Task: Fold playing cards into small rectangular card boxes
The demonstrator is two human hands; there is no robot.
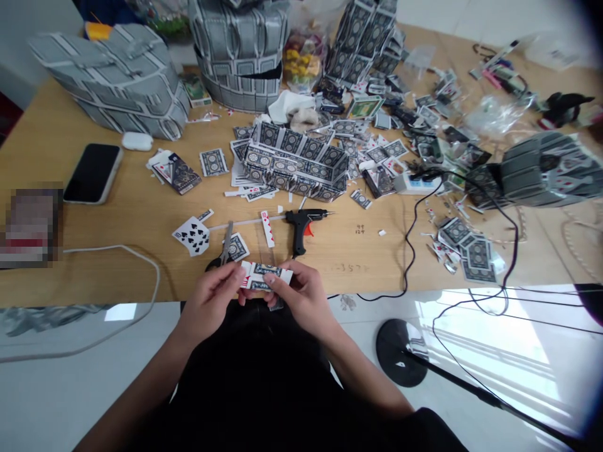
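Note:
Between my two hands is a folded playing card (258, 276), with patterned dark-blue back and white edges showing. My left hand (213, 295) pinches its left end, where a red-marked corner shows. The thumb of my right hand (301, 292) presses on the card's face near the right end. Just past my left hand lie scissors (227, 242), partly over a face-down card (238, 247). A black glue gun (301, 226) with an orange trigger rests beyond my right hand. A cut strip of a red ten (267, 228) and a ten of spades (192, 235) lie nearby.
A box-like form made of cards (296, 160) stands mid-table among loose cards. Large grey bags (117, 81) stand at the back left. A phone (93, 174) lies left. A black cable (409, 245) crosses the table's right side, near card scraps (478, 257). A round stand base (400, 351) is on the floor.

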